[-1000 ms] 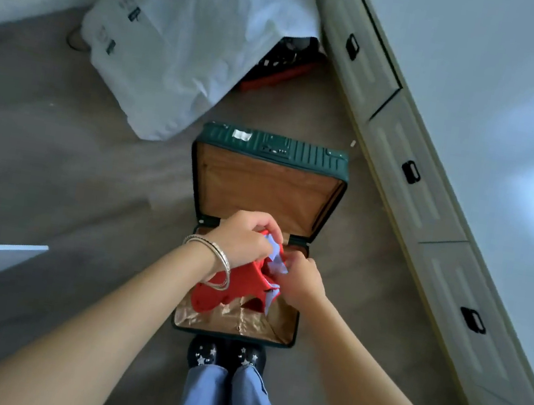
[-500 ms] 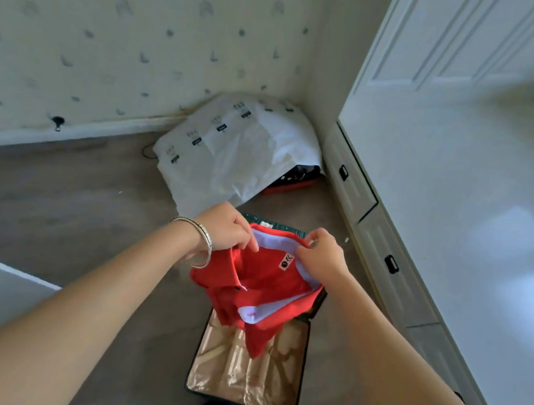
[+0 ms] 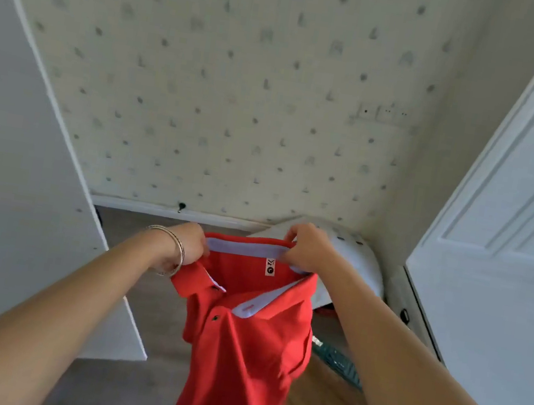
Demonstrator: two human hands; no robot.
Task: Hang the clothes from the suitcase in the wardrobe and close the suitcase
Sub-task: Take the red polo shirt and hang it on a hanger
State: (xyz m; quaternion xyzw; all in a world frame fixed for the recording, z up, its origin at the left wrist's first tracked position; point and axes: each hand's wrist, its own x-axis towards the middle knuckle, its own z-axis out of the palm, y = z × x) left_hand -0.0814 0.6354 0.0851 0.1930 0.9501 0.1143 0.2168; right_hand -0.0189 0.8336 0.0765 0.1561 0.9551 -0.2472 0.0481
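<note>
A red polo shirt (image 3: 247, 348) with a pale blue collar lining hangs in front of me, held up by its collar. My left hand (image 3: 187, 247) pinches the collar's left end, a bangle on its wrist. My right hand (image 3: 307, 248) grips the collar's right end a little higher. Below and behind the shirt, the open green suitcase (image 3: 338, 364) lies on the floor, its tan lining showing; the shirt and my right arm hide most of it. The white wardrobe (image 3: 513, 239) stands on the right with panelled doors.
A white panel (image 3: 16, 199) rises on the left. A white printed bag (image 3: 355, 253) lies in the far corner against the dotted wallpaper wall, over something red. Black drawer handles (image 3: 404, 316) sit low on the wardrobe. Grey floor runs between.
Both hands have lifted the red shirt out of the suitcase and raised it by the collar. My view has tilted up from the floor toward the wall.
</note>
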